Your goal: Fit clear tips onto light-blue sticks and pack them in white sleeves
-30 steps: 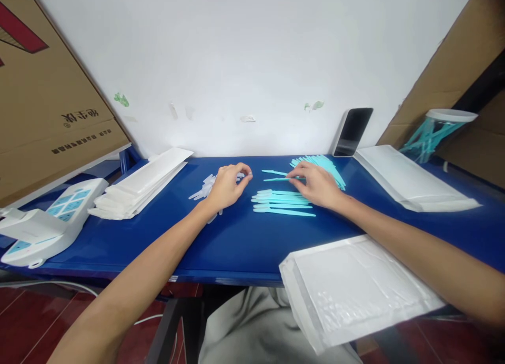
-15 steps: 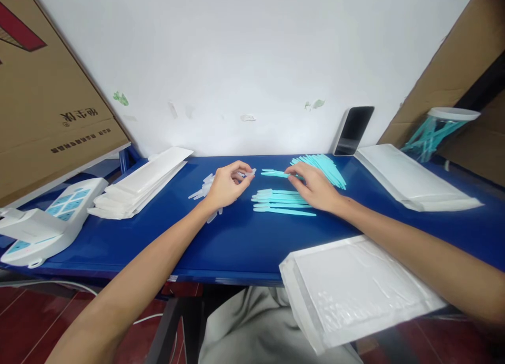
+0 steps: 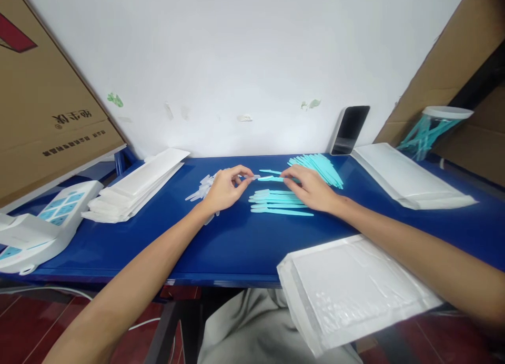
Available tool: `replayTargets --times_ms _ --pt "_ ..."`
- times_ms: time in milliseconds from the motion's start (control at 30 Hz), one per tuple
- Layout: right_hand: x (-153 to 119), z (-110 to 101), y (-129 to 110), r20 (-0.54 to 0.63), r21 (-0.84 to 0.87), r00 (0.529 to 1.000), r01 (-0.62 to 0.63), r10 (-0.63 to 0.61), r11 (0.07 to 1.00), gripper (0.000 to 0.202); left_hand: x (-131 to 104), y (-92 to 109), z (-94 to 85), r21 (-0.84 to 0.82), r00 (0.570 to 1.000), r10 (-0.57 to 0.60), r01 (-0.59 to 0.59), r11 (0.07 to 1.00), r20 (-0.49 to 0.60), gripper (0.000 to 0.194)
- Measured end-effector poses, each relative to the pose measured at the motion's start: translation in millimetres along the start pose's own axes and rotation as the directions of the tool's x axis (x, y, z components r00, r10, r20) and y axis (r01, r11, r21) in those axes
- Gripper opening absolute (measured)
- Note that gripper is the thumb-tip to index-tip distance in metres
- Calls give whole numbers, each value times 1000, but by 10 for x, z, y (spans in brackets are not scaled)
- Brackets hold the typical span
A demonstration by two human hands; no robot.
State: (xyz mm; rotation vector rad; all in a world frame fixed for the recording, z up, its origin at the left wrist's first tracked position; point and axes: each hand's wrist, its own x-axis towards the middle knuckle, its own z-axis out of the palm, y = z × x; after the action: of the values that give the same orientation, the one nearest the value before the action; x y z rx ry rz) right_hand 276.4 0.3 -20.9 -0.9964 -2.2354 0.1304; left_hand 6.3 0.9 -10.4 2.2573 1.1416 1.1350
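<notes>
Between its fingertips my left hand (image 3: 229,188) pinches a small clear cap (image 3: 256,177). My right hand (image 3: 310,186) is closed on a teal stick (image 3: 272,179), whose pale tip points left and nearly meets the cap. Another teal stick lies just behind it, partly under the fingers. In front of my right hand lies a row of teal sticks with covered tips (image 3: 276,200). A fanned pile of teal sticks (image 3: 321,168) is behind that hand. Loose clear caps (image 3: 203,188) lie beside and partly behind my left hand.
On the blue table (image 3: 236,248), white padded envelopes (image 3: 138,180) are stacked left, near a power strip (image 3: 63,211). One envelope (image 3: 410,177) lies right, another (image 3: 355,285) overhangs the front edge. A phone (image 3: 350,130) leans on the wall beside a jar of teal sticks (image 3: 434,132).
My right hand has drawn a teal stick forward, apart from the one behind it. The cap in my left hand is now lined up close to its tip. The view has shifted slightly.
</notes>
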Motion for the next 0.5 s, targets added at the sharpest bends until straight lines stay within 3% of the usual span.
replayTargets --times_ms 300,400,500 --pt "1 -15 -18 -21 19 1000 11 -11 1000 22 -7 -32 44 -89 993 7 3 996 117 31" --pt "-4 -9 -23 -13 7 1000 23 -23 1000 20 -1 -50 34 56 987 126 -131 990 95 25" --pt "-16 -7 -41 5 -44 999 45 -45 998 21 5 -61 -4 251 946 302 -322 913 116 22"
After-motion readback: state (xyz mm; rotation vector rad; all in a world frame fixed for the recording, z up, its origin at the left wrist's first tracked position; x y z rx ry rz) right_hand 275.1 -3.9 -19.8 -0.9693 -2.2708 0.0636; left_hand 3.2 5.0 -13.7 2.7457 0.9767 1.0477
